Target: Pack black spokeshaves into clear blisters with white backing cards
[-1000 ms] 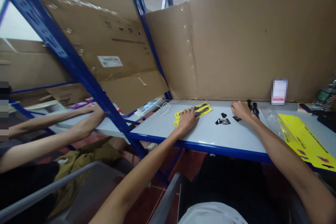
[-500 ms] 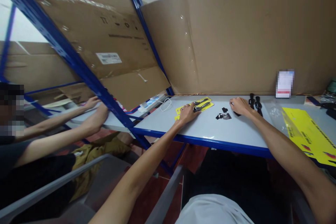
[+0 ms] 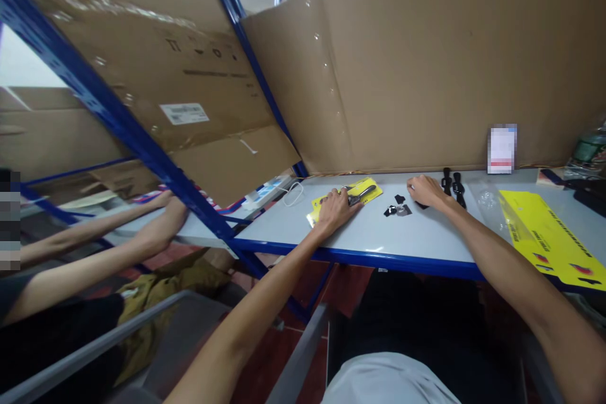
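My left hand (image 3: 335,209) lies over a small pile of yellow packaging cards (image 3: 326,199), its fingers bent around them. A shiny dark-handled tool (image 3: 363,194) rests on the top card, poking out past my thumb. My right hand (image 3: 425,192) is closed, knuckles up, at the back of the table; a bit of a black object (image 3: 421,204) shows under it, mostly hidden by the palm. Between my hands lie small black and silver pieces (image 3: 398,209). Just right of my right hand are black tools (image 3: 458,189), side by side.
Large yellow cards (image 3: 552,227) and clear plastic wrapping (image 3: 491,205) lie on the right of the white table (image 3: 360,233). A phone (image 3: 502,148) leans on the cardboard wall. Blue posts (image 3: 142,132) stand at left, beyond them a co-worker's arms (image 3: 137,237).
My left hand has slid the yellow cards closer together, and one of the two tools seen on them is now mostly covered. The right hand stays put. The view has turned slightly right.
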### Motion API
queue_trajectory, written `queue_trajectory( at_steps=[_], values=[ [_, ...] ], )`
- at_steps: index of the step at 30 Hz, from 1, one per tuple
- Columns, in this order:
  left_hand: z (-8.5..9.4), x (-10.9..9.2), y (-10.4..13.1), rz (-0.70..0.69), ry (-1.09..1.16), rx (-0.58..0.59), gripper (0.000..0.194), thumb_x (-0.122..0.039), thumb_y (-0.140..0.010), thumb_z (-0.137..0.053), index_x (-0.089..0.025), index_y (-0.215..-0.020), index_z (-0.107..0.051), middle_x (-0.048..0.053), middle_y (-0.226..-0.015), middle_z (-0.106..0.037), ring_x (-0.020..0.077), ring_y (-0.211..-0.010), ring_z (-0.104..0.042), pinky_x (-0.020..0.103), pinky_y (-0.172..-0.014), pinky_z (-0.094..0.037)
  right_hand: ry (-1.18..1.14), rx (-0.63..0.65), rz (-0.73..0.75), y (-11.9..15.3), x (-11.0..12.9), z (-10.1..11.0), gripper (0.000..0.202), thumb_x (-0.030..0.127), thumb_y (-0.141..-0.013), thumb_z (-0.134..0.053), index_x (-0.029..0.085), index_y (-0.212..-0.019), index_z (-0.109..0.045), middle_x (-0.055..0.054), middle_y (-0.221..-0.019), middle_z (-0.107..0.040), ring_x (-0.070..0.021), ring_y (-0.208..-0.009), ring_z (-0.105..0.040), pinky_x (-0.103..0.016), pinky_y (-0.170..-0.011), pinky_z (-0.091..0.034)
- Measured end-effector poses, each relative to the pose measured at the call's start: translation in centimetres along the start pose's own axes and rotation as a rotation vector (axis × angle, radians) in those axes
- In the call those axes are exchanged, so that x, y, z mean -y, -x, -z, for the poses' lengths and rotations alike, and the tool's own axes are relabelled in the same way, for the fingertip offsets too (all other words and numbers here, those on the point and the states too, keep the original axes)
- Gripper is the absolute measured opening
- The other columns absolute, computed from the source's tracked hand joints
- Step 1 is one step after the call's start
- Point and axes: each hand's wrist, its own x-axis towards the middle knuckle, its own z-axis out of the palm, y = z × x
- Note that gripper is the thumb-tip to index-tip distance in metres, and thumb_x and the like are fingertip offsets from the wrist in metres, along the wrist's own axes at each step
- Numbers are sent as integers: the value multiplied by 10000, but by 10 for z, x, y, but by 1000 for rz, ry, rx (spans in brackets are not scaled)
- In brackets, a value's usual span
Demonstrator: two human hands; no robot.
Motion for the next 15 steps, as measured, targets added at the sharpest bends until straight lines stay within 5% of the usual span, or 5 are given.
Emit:
queue_trajectory(
  at_steps=[8, 12, 15],
  values=[
    [0, 5, -12, 104, 225, 63, 797, -794, -724, -665, -147, -1186, -608, 269, -1151, -710, 478, -1153, -640, 529, -984, -441, -4, -15, -2, -2, 0, -2, 373, 230, -996, -421, 177, -1125, -766, -181, -1116, -760, -283, -1036, -716, -318, -840, -469],
    [4, 6, -23, 173, 502, 34, 652, -722, -672, -763, -188, -1030, -654, 229, -1136, -721, 498, -1233, -583, 538, -1010, -416, -4, -23, -13, -2, -1, -3, 369, 227, -999, -422, 185, -1122, -766, -175, -1114, -759, -284, -1038, -715, -323, -850, -468],
    [10, 2, -39, 209, 816, 23, 522, -702, -757, -710, -217, -943, -658, 167, -1082, -729, 421, -1223, -595, 457, -954, -464, -4, -24, -20, -2, -1, -2, 362, 245, -1001, -433, 199, -1138, -766, -167, -1107, -760, -284, -1036, -714, -326, -851, -469]
  ],
)
